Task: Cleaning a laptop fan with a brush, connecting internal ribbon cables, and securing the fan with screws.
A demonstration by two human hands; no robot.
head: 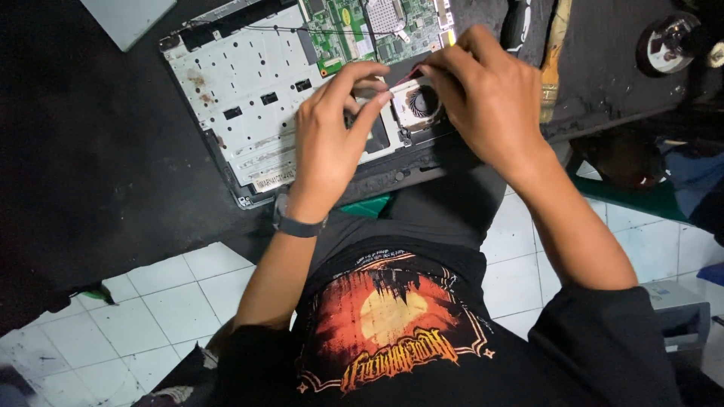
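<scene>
Opened laptop chassis (249, 90) lies on the black tabletop (90, 151), tilted, its near edge at the person's lap. Keyboard side is stripped: bare silver metal plate on the left, green circuit board (362, 30) exposed at the far right.

Both hands meet over the small cooling fan (422, 104), which sits in the near-right corner of the chassis. Left hand (332, 136) arches over from the near side, fingertips pressed down just left of the fan, likely steadying the part or the frame beside it. A dark wristband (298, 224) sits on that wrist. Right hand (490, 98) comes from the right, thumb and forefinger pinched together on a thin red-tipped piece (411, 74) above the fan; whether it is a cable, a tab or a tool tip I cannot tell. Pinching grip suits something small and fiddly. Left hand does not seem closed on anything, fingers bent and pressing.

Laptop is drawn close to the tabletop edge, probably so both wrists can work directly over it.

Further right on the tabletop: a brush with a pale handle (554, 60) lying just beside the right hand, and a round black-and-silver object (667, 41) at the far right corner. A grey flat panel (124, 19) at far left.

Tabletop is matt black, dusty, worn at the edge. Floor below is white tile (173, 301), scuffed. Green object (641, 196) under the table on the right.
</scene>
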